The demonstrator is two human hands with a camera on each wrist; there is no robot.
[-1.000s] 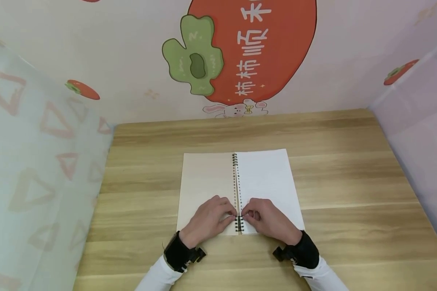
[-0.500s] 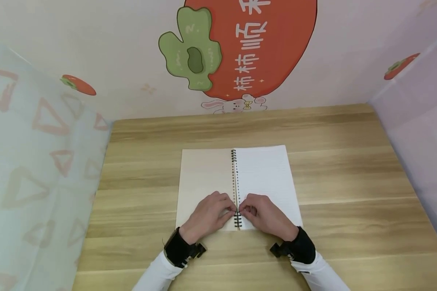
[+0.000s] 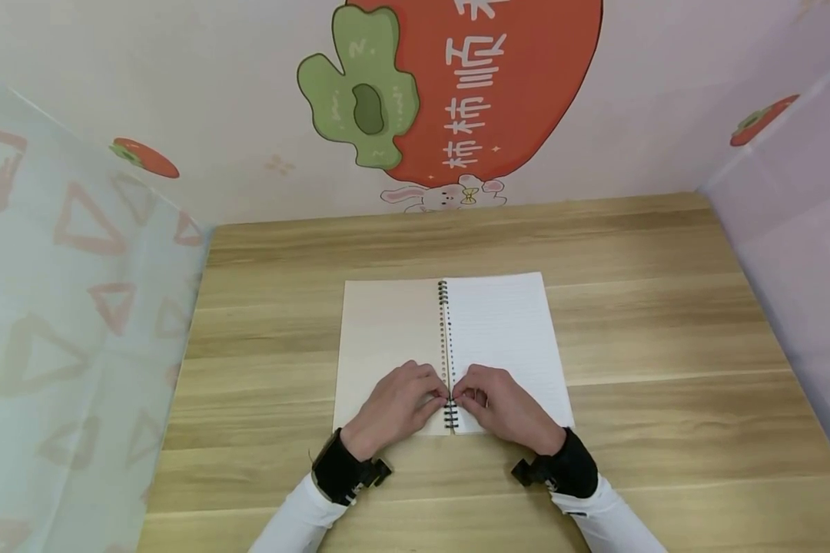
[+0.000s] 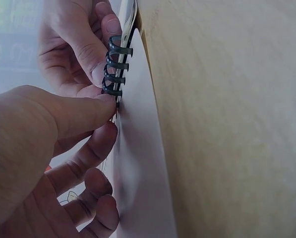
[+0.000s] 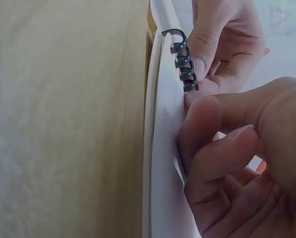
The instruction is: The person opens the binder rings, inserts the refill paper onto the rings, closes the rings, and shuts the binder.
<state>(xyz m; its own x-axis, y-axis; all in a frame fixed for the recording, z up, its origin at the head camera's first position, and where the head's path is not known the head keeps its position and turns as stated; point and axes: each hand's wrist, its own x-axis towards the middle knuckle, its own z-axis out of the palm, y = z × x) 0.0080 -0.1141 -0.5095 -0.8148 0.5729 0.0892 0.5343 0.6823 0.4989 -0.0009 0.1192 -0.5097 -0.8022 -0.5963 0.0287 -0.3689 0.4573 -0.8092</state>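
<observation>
An open notebook (image 3: 394,330) lies flat, with a tan sheet on the left and a lined white page (image 3: 505,330) on the right. Along its spine, one black binding-ring strip (image 3: 443,292) sits at the far end and another black binding-ring strip (image 4: 117,67) at the near end. My left hand (image 3: 403,403) pinches the near strip between thumb and forefinger from the left. From the right, my right hand (image 3: 508,407) pinches the same strip, its fingertips almost meeting the left ones. The fingertips cover part of this strip. Bare punched holes show between the two strips.
The wooden table (image 3: 277,330) extends around the notebook. A back wall (image 3: 235,115) with persimmon pictures and side walls to left and right bound it. Each wrist wears a black band with a small camera.
Both hands' fingertips have come closer together over the spine. The near rings, earlier seen as two rows of dark marks, now look like bars across the gap. The head view has shifted slightly.
</observation>
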